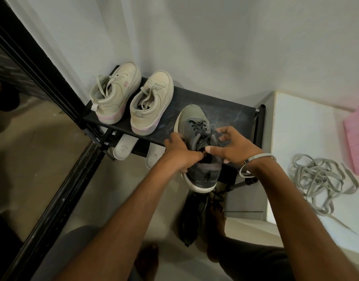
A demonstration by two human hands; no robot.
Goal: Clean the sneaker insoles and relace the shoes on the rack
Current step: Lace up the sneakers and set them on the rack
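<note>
Relacing the grey sneaker (197, 142) on the rack (225, 112).
Left hand (179, 151) pinches the lace (200, 136) beside the tongue; right hand (231, 147) pinches another strand. Advice: tension both strands evenly.

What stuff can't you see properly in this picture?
- Head view: the grey sneaker's opening and upper laces are covered by the left hand and right hand.
- The two white insoles are partly hidden under the rack's top shelf.
- The dark shoe on the floor is in shadow, details unclear.
- The pink thing is cut off by the right edge.
</note>
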